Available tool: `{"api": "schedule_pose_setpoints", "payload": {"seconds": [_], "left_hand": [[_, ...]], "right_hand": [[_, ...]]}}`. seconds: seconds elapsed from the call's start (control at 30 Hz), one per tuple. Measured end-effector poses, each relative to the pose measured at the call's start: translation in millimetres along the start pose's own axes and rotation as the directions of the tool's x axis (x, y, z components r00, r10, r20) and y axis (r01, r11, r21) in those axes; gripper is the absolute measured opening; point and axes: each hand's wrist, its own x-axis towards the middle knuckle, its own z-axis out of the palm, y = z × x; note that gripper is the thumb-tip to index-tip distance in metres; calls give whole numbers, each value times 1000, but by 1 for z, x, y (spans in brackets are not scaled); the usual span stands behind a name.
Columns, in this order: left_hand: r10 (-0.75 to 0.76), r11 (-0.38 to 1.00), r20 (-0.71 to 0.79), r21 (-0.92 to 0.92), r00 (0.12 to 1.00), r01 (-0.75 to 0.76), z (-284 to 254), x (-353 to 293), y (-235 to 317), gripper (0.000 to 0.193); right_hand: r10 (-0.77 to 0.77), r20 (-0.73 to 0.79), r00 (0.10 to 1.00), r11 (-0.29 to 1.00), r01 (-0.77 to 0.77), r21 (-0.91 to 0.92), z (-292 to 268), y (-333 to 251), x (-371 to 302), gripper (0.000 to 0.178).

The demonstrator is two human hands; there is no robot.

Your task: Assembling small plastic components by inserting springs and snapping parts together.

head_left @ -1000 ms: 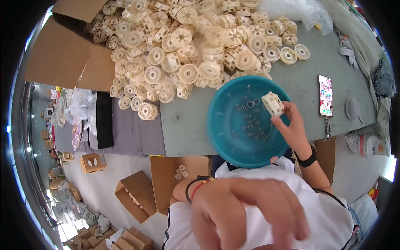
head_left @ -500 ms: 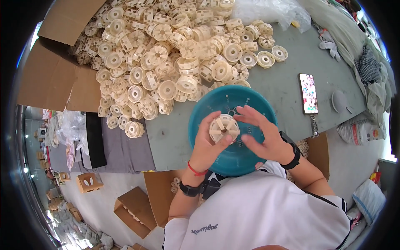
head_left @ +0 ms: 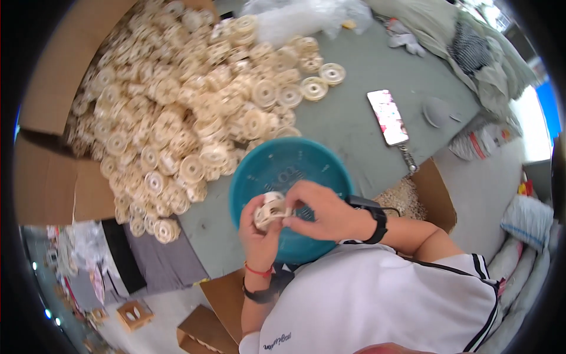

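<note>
While gripped, spool [head_left: 270, 210] over basin [head_left: 259, 171].

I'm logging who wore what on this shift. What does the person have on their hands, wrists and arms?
Both hands are bare, no gloves. The left hand has a thin red string band and a dark band on its wrist. The right hand has a black watch-like strap. Forearms are uncovered; the shirt is white and short-sleeved with dark trim.

Grey table [head_left: 354, 127], heap of cream plastic spools [head_left: 194, 112], teal bowl [head_left: 259, 171], phone [head_left: 387, 116], clear bag [head_left: 306, 20]
</note>
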Motion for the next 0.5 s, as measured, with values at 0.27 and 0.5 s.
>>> {"api": "schedule_pose_setpoints", "payload": {"seconds": [0.27,0.5], "left_hand": [[-237,930,245,-222,940,292,7,-2,21,88],[-215,566,218,822,952,-61,-2,8,13,72]], "right_hand": [[429,108,897,782,-429,453,-13,11,7,20],[364,40,931,855,-350,383,-24,-5,3,19]]}}
